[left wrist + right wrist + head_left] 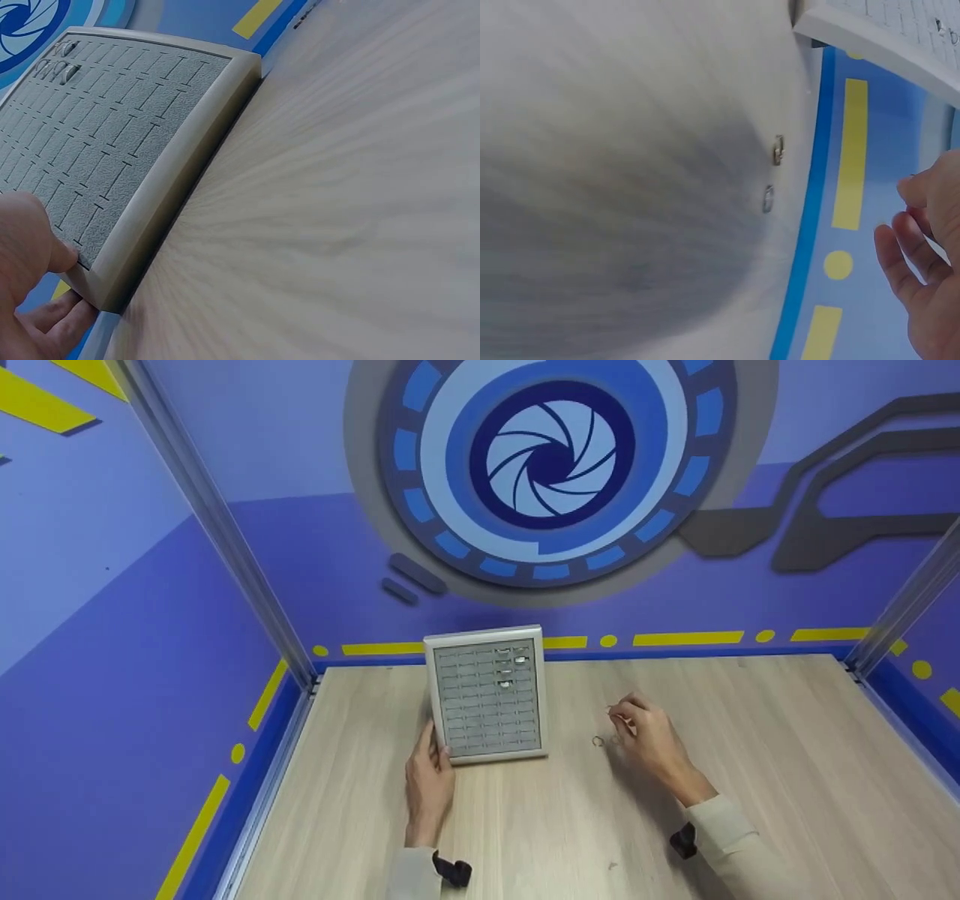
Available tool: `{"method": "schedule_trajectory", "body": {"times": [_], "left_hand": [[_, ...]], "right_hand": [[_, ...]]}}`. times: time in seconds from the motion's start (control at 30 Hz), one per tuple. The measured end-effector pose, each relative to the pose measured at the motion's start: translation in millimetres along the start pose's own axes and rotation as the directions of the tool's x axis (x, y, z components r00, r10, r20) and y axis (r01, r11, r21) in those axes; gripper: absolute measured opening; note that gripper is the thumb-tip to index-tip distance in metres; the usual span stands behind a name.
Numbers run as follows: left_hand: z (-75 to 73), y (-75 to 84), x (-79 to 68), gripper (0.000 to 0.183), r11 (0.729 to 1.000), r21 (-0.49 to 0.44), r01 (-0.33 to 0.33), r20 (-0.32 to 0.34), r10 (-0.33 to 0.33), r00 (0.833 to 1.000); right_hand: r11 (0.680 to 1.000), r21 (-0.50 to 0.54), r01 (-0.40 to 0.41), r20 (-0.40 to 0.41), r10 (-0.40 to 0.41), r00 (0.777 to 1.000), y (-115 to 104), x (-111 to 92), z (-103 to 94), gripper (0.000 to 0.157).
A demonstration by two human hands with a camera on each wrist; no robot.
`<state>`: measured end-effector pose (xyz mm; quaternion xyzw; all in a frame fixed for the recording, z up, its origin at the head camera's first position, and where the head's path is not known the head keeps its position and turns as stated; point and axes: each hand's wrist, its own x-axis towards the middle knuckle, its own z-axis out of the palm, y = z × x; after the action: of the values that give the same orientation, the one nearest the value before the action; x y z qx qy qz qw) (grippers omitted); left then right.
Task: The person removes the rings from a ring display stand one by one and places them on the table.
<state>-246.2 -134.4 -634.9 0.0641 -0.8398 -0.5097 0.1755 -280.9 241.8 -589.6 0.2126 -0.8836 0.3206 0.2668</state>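
A ring display board (491, 720) with a pale frame and grey slotted padding stands tilted on the table. Several silver rings (503, 662) sit in slots near its upper right. My left hand (430, 780) grips the board's lower left corner, thumb on the front and fingers behind, as the left wrist view also shows. To the right of the board, my right hand (649, 735) is raised over the table, pinching a small ring (609, 709) between thumb and fingertips; most of it is hidden. Below that hand, two loose rings (778, 150) lie on the table.
The light wood table (525, 832) ends at a blue back wall (300, 570) with yellow markings. Metal frame posts (225, 532) rise at the table's far corners. Black straps (452, 870) circle both wrists.
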Motion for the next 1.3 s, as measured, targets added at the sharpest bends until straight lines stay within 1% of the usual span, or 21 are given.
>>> {"method": "schedule_trajectory", "body": {"times": [0.17, 0.27, 0.37, 0.47, 0.73, 0.97, 1.3], "left_hand": [[-0.5, 0.1, 0.1, 0.061, 1.000, -0.007, 0.005, -0.002, -0.005, 1.000], [-0.7, 0.5, 0.1, 0.061, 1.000, -0.007, 0.003, -0.004, -0.003, 1.000], [-0.6, 1.4, 0.3, 0.061, 1.000, -0.013, 0.000, -0.003, 0.000, 1.000], [-0.4, 1.9, 0.9, 0.060, 1.000, -0.017, -0.005, -0.003, 0.005, 1.000], [-0.6, 0.6, 0.1, 0.061, 1.000, -0.007, -0.007, -0.003, 0.007, 1.000], [-0.5, -0.6, 0.2, 0.061, 1.000, -0.010, 0.001, -0.002, -0.001, 1.000], [0.1, -1.9, -0.2, 0.061, 1.000, -0.008, -0.013, -0.009, 0.013, 1.000]], "right_hand": [[0.999, -0.039, -0.009, -0.003, 0.009, 1.000, 4.7, -6.4, 0.2, 0.017], [0.996, -0.059, -0.060, 0.020, 0.062, 0.998, 8.2, -10.0, 0.3, 0.014], [0.989, -0.082, -0.121, 0.049, 0.125, 0.991, 12.3, -13.7, 0.0, 0.011], [0.984, -0.096, -0.148, 0.062, 0.155, 0.986, 16.9, -17.5, -0.5, 0.009], [0.979, -0.136, -0.155, 0.084, 0.167, 0.982, 27.6, -25.6, 0.1, 0.013], [0.976, -0.146, -0.163, 0.114, 0.181, 0.977, 30.6, -31.0, 1.9, 0.011], [0.970, -0.162, -0.181, 0.152, 0.206, 0.967, 33.7, -35.7, 2.7, 0.011]]}}
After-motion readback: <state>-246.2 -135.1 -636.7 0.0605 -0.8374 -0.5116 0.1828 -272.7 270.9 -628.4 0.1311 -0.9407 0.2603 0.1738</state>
